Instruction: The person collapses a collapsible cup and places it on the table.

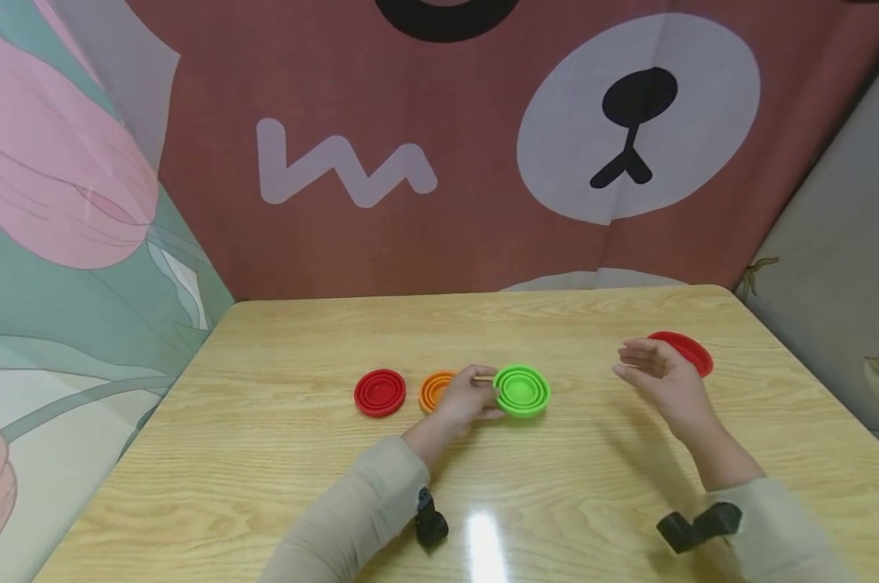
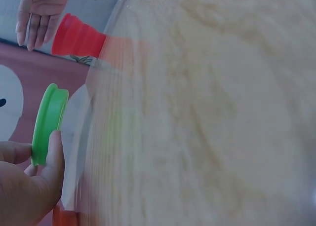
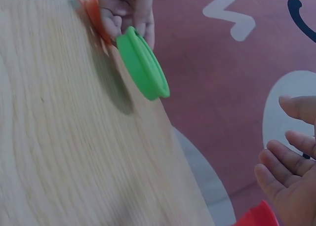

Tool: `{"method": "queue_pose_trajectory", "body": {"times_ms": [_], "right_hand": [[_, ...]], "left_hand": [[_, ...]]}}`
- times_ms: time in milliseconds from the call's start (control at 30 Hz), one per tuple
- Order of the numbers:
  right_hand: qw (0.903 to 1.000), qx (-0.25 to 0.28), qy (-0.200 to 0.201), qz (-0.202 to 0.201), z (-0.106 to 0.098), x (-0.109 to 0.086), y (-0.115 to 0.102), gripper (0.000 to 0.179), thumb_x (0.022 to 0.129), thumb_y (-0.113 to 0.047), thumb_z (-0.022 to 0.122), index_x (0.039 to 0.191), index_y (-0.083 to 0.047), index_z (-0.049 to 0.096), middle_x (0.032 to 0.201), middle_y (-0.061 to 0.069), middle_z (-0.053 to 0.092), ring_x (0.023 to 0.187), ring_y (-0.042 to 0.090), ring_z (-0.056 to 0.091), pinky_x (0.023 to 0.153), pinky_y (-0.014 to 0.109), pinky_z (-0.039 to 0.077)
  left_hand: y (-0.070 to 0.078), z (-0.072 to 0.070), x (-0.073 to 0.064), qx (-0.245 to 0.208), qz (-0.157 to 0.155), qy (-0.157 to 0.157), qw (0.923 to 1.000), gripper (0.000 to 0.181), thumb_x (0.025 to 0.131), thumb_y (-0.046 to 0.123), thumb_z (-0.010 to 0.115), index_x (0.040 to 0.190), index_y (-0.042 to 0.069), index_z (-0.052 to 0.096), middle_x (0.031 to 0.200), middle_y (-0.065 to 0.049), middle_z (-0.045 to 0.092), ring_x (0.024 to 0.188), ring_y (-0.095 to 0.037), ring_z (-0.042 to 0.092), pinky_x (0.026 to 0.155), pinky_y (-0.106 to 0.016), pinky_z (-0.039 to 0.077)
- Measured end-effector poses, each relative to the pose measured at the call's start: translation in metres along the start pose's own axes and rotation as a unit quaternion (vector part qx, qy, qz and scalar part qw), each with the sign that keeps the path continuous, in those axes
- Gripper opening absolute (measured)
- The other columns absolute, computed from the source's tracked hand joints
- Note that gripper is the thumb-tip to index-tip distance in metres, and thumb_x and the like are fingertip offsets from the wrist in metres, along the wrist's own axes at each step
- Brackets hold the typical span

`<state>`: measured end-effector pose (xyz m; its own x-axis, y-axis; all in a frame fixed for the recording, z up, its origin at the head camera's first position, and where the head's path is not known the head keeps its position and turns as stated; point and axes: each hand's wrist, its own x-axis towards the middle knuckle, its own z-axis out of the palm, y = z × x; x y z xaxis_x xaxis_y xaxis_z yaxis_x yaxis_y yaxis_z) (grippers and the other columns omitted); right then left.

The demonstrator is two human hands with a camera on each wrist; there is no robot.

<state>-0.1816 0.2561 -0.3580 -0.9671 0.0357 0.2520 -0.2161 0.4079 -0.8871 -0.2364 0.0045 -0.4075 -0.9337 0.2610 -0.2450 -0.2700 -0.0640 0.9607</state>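
My left hand (image 1: 470, 398) pinches a green collapsible silicone cup (image 1: 522, 392) by its left rim. The cup is folded flat into rings and is held raised over the table, as the right wrist view shows with its shadow below. My right hand (image 1: 665, 380) hangs in the air with fingers apart and nothing in them. Just behind it stands a red collapsible cup (image 2: 79, 37), pulled out to its full height; in the head view the hand hides part of it. Under the left hand an orange folded cup (image 1: 435, 392) is partly covered.
A folded red cup (image 1: 380, 393) lies left of the orange one. All stand on a light wooden table (image 1: 264, 486). A brown bear-print curtain (image 1: 352, 243) hangs behind the far edge. Each wrist wears a small black camera (image 1: 430, 522).
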Motion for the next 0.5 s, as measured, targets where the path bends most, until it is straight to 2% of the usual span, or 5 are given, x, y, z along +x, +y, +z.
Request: {"method": "queue_pose_trajectory", "body": {"times_ms": [100,200,300,400,500], "right_hand": [[0.9998,0.001,0.015,-0.009,-0.007,0.0,0.003,0.029,0.082,-0.017,0.059,0.108,-0.012,0.047,0.097,-0.012,0.051,0.089,0.0,0.048,0.071,0.008,0.041],[0.9995,-0.005,0.027,-0.015,-0.017,0.005,0.021,0.032,0.081,-0.017,0.061,0.11,-0.011,0.047,0.101,-0.005,0.052,0.091,0.001,0.048,0.072,0.009,0.04],[0.9989,-0.011,0.044,-0.013,-0.029,0.017,0.064,0.041,0.079,-0.019,0.063,0.116,-0.01,0.047,0.107,0.001,0.053,0.094,0.003,0.049,0.072,0.009,0.04],[0.9971,-0.032,0.068,0.005,-0.042,0.029,0.108,0.048,0.077,-0.026,0.064,0.12,-0.016,0.046,0.112,0.002,0.052,0.096,0.006,0.049,0.072,0.009,0.04],[0.9934,-0.058,0.093,0.035,-0.051,0.036,0.132,0.053,0.075,-0.034,0.064,0.123,-0.023,0.044,0.116,0.0,0.049,0.099,0.01,0.047,0.069,0.008,0.041]], "left_hand": [[-0.001,0.002,0.001,0.006,-0.003,0.001,1.0,0.03,0.082,-0.008,0.048,0.112,-0.002,0.046,0.095,-0.016,0.051,0.074,-0.021,0.058,0.062,-0.032,0.051],[-0.002,0.004,0.002,0.019,-0.002,0.002,0.9998,0.029,0.082,-0.008,0.047,0.111,-0.002,0.046,0.094,-0.015,0.051,0.072,-0.021,0.058,0.062,-0.032,0.051],[-0.003,0.007,0.003,0.027,-0.005,0.006,0.9996,0.028,0.082,-0.008,0.047,0.11,-0.001,0.047,0.092,-0.014,0.051,0.07,-0.02,0.057,0.061,-0.031,0.051],[-0.004,0.009,0.005,0.036,-0.005,0.008,0.9993,0.028,0.082,-0.009,0.048,0.109,-0.001,0.047,0.09,-0.014,0.05,0.068,-0.019,0.056,0.06,-0.031,0.051],[-0.005,0.01,0.007,0.041,-0.009,0.008,0.9991,0.028,0.082,-0.009,0.048,0.108,-0.001,0.047,0.09,-0.013,0.05,0.067,-0.019,0.055,0.06,-0.031,0.051]]}}
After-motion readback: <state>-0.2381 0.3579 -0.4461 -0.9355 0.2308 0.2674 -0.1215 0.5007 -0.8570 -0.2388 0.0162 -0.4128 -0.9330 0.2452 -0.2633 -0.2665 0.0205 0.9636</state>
